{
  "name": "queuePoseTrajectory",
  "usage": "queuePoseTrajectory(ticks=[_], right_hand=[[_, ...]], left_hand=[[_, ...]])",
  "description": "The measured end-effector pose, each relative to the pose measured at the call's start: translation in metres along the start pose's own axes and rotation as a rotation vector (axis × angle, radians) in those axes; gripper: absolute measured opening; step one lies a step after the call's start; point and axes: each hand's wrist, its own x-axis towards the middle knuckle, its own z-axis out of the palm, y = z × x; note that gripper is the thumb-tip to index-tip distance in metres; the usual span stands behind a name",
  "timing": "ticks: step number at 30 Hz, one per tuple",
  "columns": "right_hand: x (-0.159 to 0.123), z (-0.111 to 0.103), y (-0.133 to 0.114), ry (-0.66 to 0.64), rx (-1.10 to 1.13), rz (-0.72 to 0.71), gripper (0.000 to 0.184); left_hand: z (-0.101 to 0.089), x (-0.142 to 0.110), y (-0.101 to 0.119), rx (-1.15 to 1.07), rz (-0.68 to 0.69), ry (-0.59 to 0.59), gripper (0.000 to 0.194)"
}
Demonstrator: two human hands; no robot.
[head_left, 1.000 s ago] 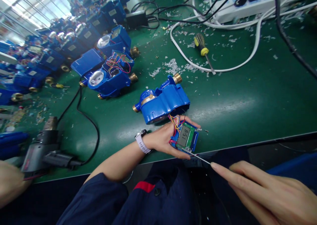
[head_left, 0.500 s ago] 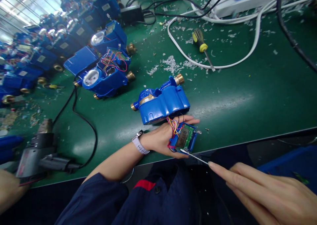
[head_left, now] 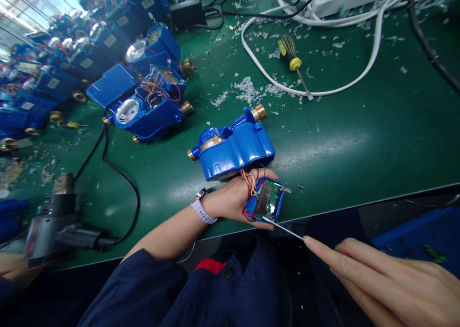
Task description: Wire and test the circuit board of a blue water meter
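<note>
1. The LCD circuit module lies in the left hand, thumb and fingers spread around it, face up. Its display's long axis runs away from the body, leaning rightward.
2. The right hand, nearer the body and to the module's right, has fingers close together on a thin metal tool; its tip meets the module's near edge. The thumb's grip cannot be told.
3. Coloured wires lead toward the blue water meter, just beyond the left hand.
</note>
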Motion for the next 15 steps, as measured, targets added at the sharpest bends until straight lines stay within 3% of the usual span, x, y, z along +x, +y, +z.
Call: queuePoseTrajectory(ticks=[10, 15], right_hand=[[0.013, -0.005, -0.004, 0.022, 0.028, 0.033, 0.077], [0.006, -0.002, 0.000, -0.019, -0.129, -0.014, 0.080]], left_hand=[[0.006, 0.001, 0.003, 0.067, -0.025, 0.132, 0.080], [0.006, -0.001, 0.006, 0.110, -0.052, 0.134, 0.070]])
